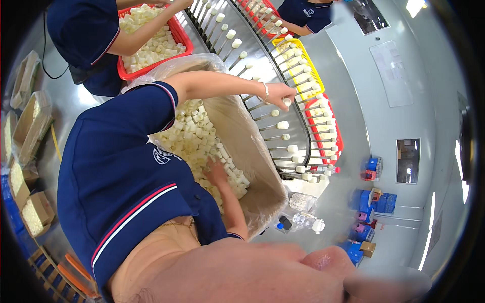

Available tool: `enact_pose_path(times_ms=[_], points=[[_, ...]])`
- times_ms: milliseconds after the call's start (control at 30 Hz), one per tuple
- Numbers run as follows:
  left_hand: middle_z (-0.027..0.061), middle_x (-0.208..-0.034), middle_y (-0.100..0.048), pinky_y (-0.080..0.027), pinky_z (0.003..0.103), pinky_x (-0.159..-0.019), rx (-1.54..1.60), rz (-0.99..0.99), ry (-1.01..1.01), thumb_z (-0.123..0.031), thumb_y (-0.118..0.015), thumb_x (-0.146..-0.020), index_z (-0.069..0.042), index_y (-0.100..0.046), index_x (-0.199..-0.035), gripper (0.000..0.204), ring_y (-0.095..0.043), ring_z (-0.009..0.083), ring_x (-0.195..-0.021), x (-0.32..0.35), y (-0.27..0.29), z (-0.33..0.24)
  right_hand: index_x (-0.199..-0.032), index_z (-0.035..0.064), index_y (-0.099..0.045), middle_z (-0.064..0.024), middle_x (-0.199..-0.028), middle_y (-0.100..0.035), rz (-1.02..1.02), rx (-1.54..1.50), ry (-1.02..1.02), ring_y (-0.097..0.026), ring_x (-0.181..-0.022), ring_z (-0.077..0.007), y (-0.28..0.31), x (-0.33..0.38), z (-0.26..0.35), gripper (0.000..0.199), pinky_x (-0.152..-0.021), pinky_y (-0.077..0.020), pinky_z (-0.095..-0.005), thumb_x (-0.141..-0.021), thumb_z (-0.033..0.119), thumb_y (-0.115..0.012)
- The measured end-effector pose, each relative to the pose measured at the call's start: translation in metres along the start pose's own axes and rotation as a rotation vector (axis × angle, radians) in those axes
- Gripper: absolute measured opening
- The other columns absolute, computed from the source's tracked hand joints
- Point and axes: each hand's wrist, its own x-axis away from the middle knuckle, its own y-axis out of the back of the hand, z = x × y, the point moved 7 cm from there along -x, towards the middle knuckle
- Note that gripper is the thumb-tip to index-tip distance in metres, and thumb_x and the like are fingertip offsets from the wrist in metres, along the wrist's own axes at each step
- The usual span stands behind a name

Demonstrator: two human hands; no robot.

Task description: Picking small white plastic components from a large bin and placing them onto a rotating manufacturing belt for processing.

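Observation:
My left hand [279, 95], a bracelet on its wrist, pinches a white cylindrical cap [287, 102] at a peg of the curved peg conveyor [283, 151]. Several pegs carry white caps, others are bare. My right hand [217, 174] lies palm down in the heap of white caps [194, 136] inside a large plastic-lined cardboard box [252, 146]. Its fingers are sunk among the caps, so its grip is hidden. My navy polo shirt fills the lower left.
A co-worker in navy reaches over a red basket [179, 28] of caps at top left. Another person stands at top by a yellow basket [310, 65]; a red basket [333, 126] follows. Plastic bottles [308, 220] lie on the floor, cardboard boxes [30, 121] left, blue crates [371, 202] right.

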Motion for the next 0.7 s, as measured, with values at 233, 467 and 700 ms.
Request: enact_pose_path(times_ms=[233, 467, 700], points=[[0.0109, -0.106, -0.06, -0.045, 0.033, -0.082, 0.056, -0.209, -0.043, -0.028, -0.059, -0.087, -0.012, -0.055, -0.118, 0.035, -0.057, 0.0224, -0.097, 0.044, 0.07, -0.009, -0.13, 0.0051, -0.034, -0.0203, -0.123, -0.041, 0.089, -0.4, -0.281, -0.049, -0.105, -0.0379, -0.042, 0.006, -0.002, 0.064, -0.081, -0.0436, -0.047, -0.078, 0.027, -0.063], [0.0105, -0.09, -0.06, -0.045, 0.041, -0.073, -0.475, -0.109, 0.19, -0.03, -0.065, -0.078, -0.009, -0.053, -0.097, 0.031, -0.058, 0.0329, -0.087, 0.075, 0.124, 0.039, -0.117, 0.0061, -0.041, -0.0199, -0.111, -0.049, 0.108, -0.332, -0.174, -0.053, -0.095, -0.0395, -0.034, -0.017, 0.01, 0.048, -0.073, -0.0448, -0.0482, -0.079, 0.027, -0.061], [0.0102, -0.085, -0.063, -0.047, 0.043, -0.069, -0.796, 0.215, 0.144, -0.039, -0.066, -0.074, -0.009, -0.059, -0.094, 0.036, -0.061, 0.0307, -0.083, 0.029, 0.055, 0.056, -0.105, 0.008, -0.054, -0.0151, -0.086, -0.062, 0.282, -0.264, -0.18, -0.059, -0.086, -0.0342, -0.044, -0.025, 0.001, 0.038, -0.073, -0.0456, -0.0414, -0.076, 0.03, -0.064]])
